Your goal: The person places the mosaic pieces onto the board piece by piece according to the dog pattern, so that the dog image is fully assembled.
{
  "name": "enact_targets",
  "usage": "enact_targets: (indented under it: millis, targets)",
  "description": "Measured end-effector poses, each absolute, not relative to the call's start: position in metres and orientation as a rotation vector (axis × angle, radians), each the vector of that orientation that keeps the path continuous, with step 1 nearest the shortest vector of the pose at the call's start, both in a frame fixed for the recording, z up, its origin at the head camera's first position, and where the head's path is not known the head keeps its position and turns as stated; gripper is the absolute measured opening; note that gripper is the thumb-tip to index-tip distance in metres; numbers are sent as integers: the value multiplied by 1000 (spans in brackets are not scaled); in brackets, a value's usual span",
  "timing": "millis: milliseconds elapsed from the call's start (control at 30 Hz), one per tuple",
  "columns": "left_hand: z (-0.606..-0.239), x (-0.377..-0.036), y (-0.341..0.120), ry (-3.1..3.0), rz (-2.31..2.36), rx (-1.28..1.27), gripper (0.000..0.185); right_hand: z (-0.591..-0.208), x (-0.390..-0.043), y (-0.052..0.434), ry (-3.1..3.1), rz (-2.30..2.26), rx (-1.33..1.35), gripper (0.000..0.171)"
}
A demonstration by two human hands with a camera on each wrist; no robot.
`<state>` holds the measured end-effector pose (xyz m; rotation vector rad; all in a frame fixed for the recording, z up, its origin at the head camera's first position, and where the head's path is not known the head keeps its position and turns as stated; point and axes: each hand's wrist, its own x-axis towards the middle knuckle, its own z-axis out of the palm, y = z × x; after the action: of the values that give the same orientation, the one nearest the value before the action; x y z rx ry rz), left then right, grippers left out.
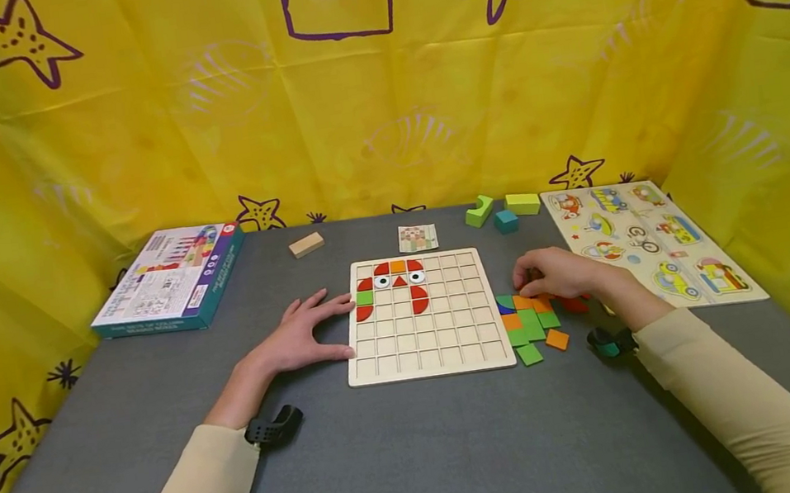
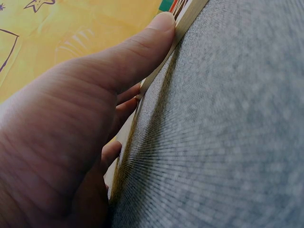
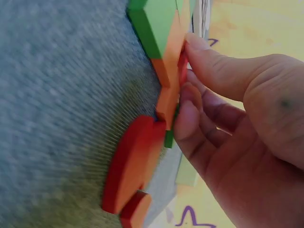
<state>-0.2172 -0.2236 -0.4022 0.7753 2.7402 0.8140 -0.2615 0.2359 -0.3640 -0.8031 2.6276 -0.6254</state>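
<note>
- Left hand (image 1: 300,338) flat on the grey table (image 1: 423,459), fingers straight and spread, thumb and fingertips touching the left edge of the wooden grid board (image 1: 427,334).
- Board has a few red, orange and green pieces plus two eye tiles in its top rows.
- Right hand (image 1: 552,273) rests on the loose tile pile (image 1: 531,324) just right of the board, fingers curled, fingertips pressing an orange tile (image 3: 167,102); cannot tell whether it is gripped.
- Vehicle peg puzzle (image 1: 652,242) lies right of the pile.
</note>
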Motion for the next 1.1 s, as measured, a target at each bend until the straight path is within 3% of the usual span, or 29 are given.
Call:
enact_targets:
  millis: [233, 700, 1100]
  targets:
    - [-402, -217, -224, 2737, 821, 770, 81, -357, -261, 239, 2563, -611, -780, 15]
    - [-401, -217, -224, 2742, 820, 773, 80, -353, -268, 234, 2592, -778, -819, 3]
    - [-400, -216, -222, 2740, 815, 758, 80, -345, -279, 174, 2553, -917, -870, 6]
